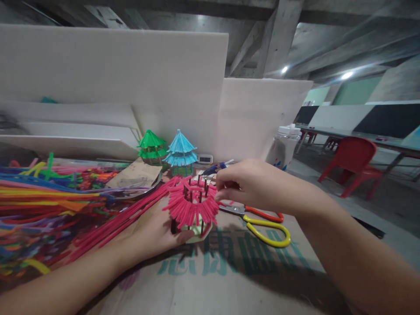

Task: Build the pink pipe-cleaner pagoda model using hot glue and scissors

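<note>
pink hut: just left of scissors | left hand: holding its base | right hand: curled by roof edge, can't tell if pinching | probably light, squashy roof — grab low

Illumination dim and cool overall. Two lamps, high to the right beyond the model, show glare with streaking. Soft shadows fall on the cardboard, nearer than the model and to its right. Strips left of the model smeared by blur. Wide-angle stretching noted outward from the model, toward the frame edges.
</note>
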Demonstrator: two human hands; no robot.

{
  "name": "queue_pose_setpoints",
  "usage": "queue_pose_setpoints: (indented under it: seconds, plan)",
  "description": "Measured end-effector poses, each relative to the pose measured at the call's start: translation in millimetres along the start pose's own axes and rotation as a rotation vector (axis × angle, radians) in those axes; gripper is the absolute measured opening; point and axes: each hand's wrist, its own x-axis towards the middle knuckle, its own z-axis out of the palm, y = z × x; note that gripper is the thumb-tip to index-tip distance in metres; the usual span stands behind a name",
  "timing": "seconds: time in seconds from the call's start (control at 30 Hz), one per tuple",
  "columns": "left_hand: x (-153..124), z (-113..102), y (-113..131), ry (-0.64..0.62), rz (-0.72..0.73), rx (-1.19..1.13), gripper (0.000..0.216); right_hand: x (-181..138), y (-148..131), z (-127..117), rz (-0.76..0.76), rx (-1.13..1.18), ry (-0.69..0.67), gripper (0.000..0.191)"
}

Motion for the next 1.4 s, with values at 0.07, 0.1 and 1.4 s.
queue_pose_setpoints:
  seconds: [0.07,0.1,1.4]
  plan:
    - [0,-1,1,0.002,-0.005,0.004,0.047,2,1,1,-0.012,0.024,0.020,0.014]
    - [-1,-1,1,0.000,-0.008,0.005,0.046,2,1,2,-0.014,0.038,0.030,0.018]
    - [-6,6,-9,-0.025,-0.052,0.094,0.049,9,1,21,-0.180,0.124,0.244,0.028]
